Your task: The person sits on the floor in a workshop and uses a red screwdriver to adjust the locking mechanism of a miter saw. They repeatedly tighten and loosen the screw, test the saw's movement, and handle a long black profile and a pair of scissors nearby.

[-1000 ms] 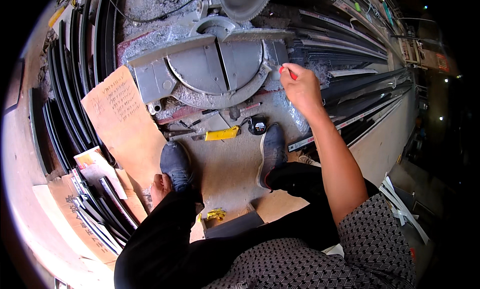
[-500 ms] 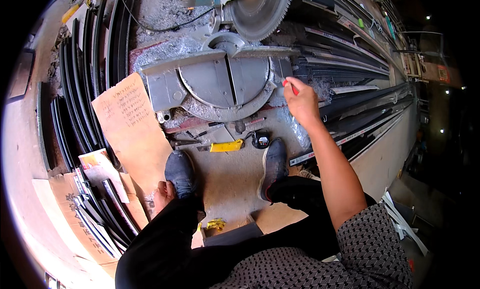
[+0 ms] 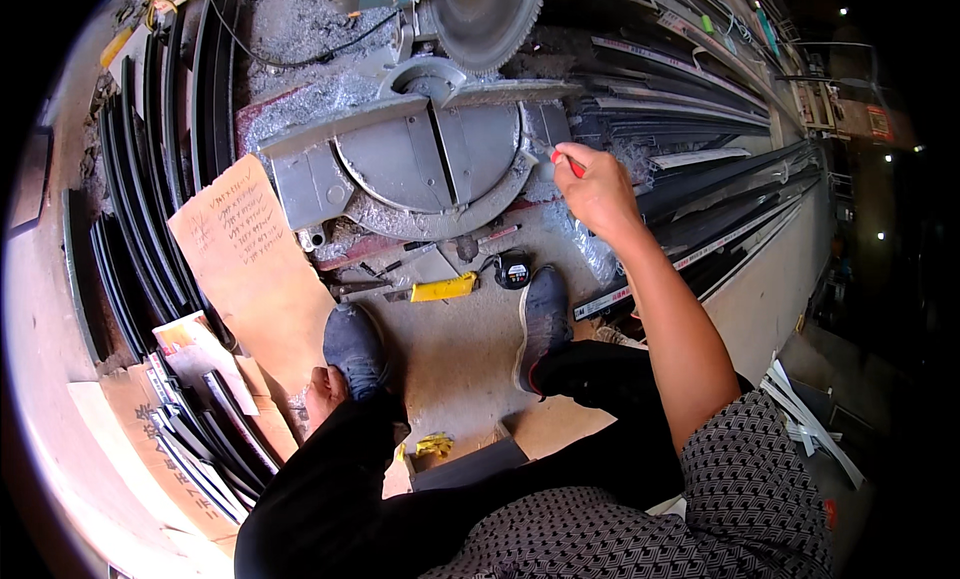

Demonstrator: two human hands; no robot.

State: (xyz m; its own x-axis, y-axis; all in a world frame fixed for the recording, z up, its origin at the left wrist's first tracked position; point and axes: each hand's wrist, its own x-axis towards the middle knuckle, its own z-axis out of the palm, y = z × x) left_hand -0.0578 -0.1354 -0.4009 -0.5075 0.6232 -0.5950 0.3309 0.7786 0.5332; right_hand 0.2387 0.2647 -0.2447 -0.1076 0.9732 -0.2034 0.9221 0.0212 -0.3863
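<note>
My right hand (image 3: 598, 191) is closed around a red-handled tool (image 3: 571, 165). Its thin tip reaches toward the right side of the grey miter saw base (image 3: 395, 159); its exact kind is too small to tell. Beyond the base, the round toothed saw blade (image 3: 488, 19) is raised. Down by my left shoe, my left hand (image 3: 326, 393) has its fingers curled, partly hidden by my leg, beside a brown cardboard sheet (image 3: 255, 269) with handwriting. Whether it grips anything is unclear. Between my shoes and the saw lie a yellow-handled cutter knife (image 3: 444, 288) and a black tape measure (image 3: 513, 270).
Long dark profiles (image 3: 140, 179) lie on the left, and more dark bars (image 3: 720, 214) stack on the right. Shorter strips (image 3: 215, 429) rest on cardboard at lower left. Metal shavings (image 3: 310, 29) cover the floor around the saw. A black cable (image 3: 300, 61) runs behind it.
The view has shifted slightly, so the saw appears farther left and up. My right hand, still holding the red-handled tool, sits slightly farther right of the saw base. My left hand stays by the shoe.
</note>
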